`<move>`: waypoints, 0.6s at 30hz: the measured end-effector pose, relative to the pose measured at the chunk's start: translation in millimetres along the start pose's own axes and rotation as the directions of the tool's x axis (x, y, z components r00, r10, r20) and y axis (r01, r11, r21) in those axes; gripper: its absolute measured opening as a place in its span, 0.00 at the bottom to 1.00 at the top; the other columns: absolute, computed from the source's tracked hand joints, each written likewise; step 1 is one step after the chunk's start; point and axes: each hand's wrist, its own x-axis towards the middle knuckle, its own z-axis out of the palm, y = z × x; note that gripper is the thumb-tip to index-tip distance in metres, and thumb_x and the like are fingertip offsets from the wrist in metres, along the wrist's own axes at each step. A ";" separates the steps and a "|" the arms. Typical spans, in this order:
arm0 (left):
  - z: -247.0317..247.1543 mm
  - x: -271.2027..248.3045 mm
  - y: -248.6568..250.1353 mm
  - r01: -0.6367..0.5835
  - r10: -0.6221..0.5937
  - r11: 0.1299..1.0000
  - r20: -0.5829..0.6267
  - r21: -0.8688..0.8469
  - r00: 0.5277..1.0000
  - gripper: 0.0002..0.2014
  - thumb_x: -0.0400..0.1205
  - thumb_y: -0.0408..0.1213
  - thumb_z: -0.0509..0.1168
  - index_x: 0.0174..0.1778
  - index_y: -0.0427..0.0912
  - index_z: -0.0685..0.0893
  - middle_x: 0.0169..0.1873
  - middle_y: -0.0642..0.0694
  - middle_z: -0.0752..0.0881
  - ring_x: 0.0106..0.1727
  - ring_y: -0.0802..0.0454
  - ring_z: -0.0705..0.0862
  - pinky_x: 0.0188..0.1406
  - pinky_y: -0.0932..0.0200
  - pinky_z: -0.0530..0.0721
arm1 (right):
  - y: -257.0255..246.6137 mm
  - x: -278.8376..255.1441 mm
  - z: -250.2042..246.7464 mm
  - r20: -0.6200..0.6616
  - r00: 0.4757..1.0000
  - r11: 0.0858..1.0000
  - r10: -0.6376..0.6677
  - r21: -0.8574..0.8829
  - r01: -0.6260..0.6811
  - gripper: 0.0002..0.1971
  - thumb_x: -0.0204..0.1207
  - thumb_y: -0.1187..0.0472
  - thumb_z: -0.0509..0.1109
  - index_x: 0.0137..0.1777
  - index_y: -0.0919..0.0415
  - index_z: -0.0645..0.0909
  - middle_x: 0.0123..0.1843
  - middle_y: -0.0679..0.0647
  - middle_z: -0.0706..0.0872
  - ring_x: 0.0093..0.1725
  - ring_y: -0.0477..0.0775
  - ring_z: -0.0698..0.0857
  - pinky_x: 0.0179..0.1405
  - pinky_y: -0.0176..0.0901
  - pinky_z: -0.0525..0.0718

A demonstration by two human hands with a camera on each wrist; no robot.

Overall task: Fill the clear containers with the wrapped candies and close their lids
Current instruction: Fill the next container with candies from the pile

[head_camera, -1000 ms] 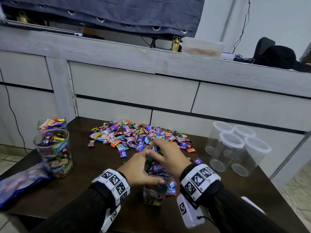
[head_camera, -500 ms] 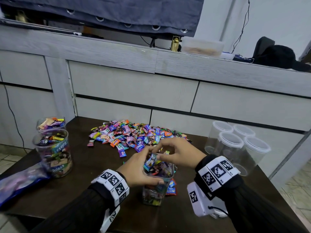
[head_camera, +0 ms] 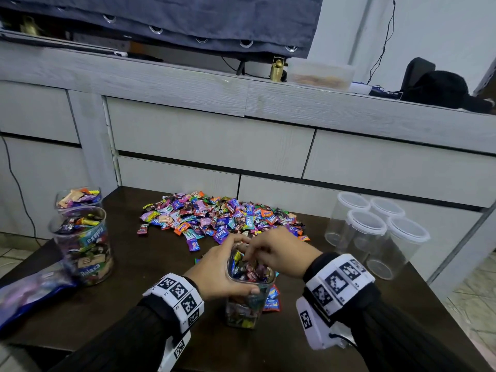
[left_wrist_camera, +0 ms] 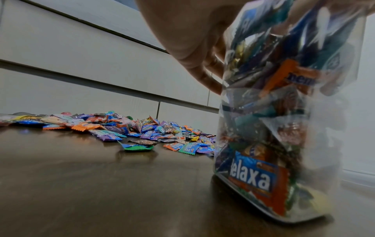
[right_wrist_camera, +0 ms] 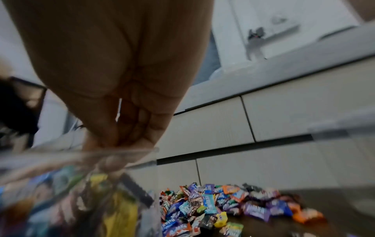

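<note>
An open clear container (head_camera: 248, 304), almost full of wrapped candies, stands upright on the dark desk (head_camera: 134, 299) near its front edge; the left hand (head_camera: 217, 272) has its grip clamped on the upper part of this container, with the fingers on the far side and the thumb on the near side; the right hand (head_camera: 279, 255) is above the mouth of the container, its fingertips bunched together and dipping among the top candies, but if they pinch a candy cannot be told, because the right wrist view is blurred there; behind the container lies the loose pile of candies (head_camera: 222, 218), spread flat on the desk; some few candies (head_camera: 272, 302) lie just beside the container, at its right; well to the left of the container stand two filled containers (head_camera: 83, 237) with no lid on them, one behind the other; a blue bag (head_camera: 32, 291) lies in front of these two; to the right of the container, well apart from it, four empty containers with white lids (head_camera: 375, 237) stand close together in a group.
</note>
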 end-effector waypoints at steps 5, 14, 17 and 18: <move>6.0 -3.6 -6.7 0.033 -0.034 0.996 -0.009 -0.084 0.999 0.46 0.58 0.59 0.83 0.70 0.56 0.70 0.59 0.58 0.86 0.61 0.63 0.85 0.65 0.52 0.84 | 44.5 -10.8 2.9 -0.395 0.870 0.946 0.296 0.248 -0.209 0.10 0.76 0.68 0.65 0.52 0.53 0.80 0.48 0.47 0.85 0.43 0.44 0.82 0.38 0.23 0.73; 4.4 -2.9 -10.2 0.022 -0.022 0.998 -0.001 -0.062 1.000 0.34 0.59 0.56 0.83 0.58 0.62 0.75 0.56 0.60 0.86 0.60 0.67 0.85 0.62 0.60 0.84 | 102.4 -30.0 112.9 0.207 0.839 0.864 0.502 -0.079 -0.498 0.72 0.53 0.26 0.76 0.83 0.54 0.29 0.84 0.52 0.30 0.83 0.59 0.34 0.80 0.64 0.46; 4.1 -3.2 -11.9 0.016 -0.016 0.997 0.003 -0.074 1.000 0.33 0.60 0.55 0.83 0.58 0.63 0.74 0.56 0.59 0.87 0.60 0.65 0.85 0.62 0.56 0.85 | 106.9 -10.5 118.9 0.211 0.816 0.841 0.538 -0.082 -0.534 0.73 0.50 0.26 0.77 0.82 0.51 0.29 0.85 0.51 0.31 0.84 0.62 0.37 0.79 0.67 0.48; 3.9 -3.1 -12.4 0.015 -0.015 0.997 0.004 -0.081 1.000 0.33 0.60 0.55 0.83 0.58 0.64 0.74 0.56 0.60 0.86 0.61 0.64 0.85 0.62 0.56 0.85 | 109.1 -3.7 118.9 0.225 0.805 0.835 0.549 -0.099 -0.542 0.73 0.49 0.27 0.78 0.82 0.48 0.30 0.85 0.51 0.32 0.84 0.64 0.39 0.79 0.69 0.49</move>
